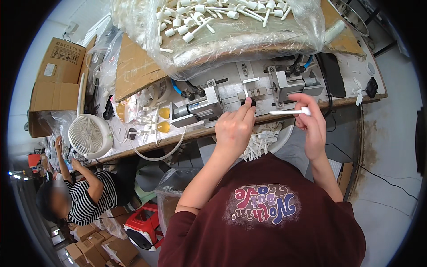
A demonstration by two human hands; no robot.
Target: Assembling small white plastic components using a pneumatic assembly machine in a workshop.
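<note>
My right hand (310,127) pinches a white capped stick (289,112) between thumb and fingers, its thin end pointing left. My left hand (234,131) reaches forward to the metal clamping fixture (254,93) on the bench. Its fingers are pressed together at the fixture's front, beside a small dark part; what they grip, if anything, is hidden. A short white piece (250,80) stands in the fixture just beyond the fingertips. Metal cylinder units flank the fixture, one at left (198,109) and one at right (293,84).
A plastic-lined cardboard tray (209,58) of white capped sticks lies behind the fixture. Below the bench edge, a tub holds several white sticks (260,144). A white fan (89,135), yellow round pieces (163,127) and hoses are at left. Another person in stripes (95,196) works further left.
</note>
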